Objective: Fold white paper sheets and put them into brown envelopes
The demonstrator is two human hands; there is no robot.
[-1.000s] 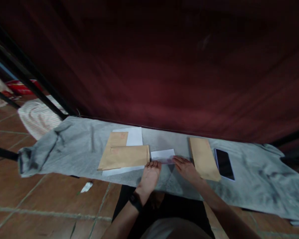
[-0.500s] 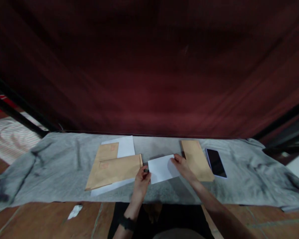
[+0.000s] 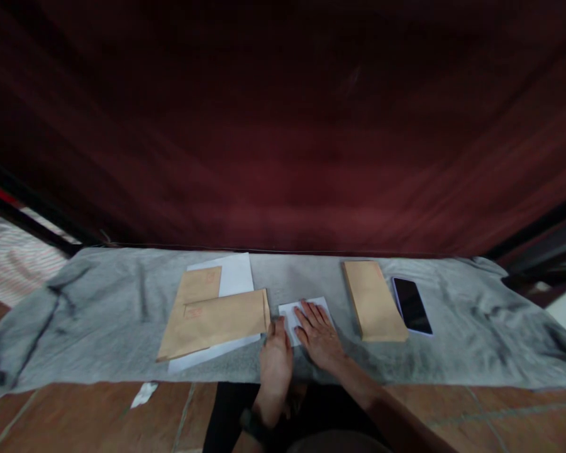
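Observation:
A small white sheet of paper [image 3: 288,313], possibly folded, lies on the grey cloth in front of me. My right hand [image 3: 318,336] rests flat on it with the fingers stretched out, covering much of its surface. At the paper's left edge is my left hand [image 3: 276,358], its fingers curled and pressed together; whatever they grip, if anything, is hidden. Brown envelopes [image 3: 226,322] with faint red print lie just left of that hand, partly over larger white sheets [image 3: 236,275].
A stack of brown envelopes [image 3: 375,302] sits to the right, beside a dark-screened phone [image 3: 412,306]. Grey cloth [image 3: 108,314] covers the bench. Behind it hangs a dark red curtain [image 3: 283,157]. A white scrap [image 3: 144,394] lies on the tiled floor.
The white paper, held up between both hands before, now lies down on the cloth. My right hand has gone from gripping its right edge to lying flat on top; the left has turned knuckles-up.

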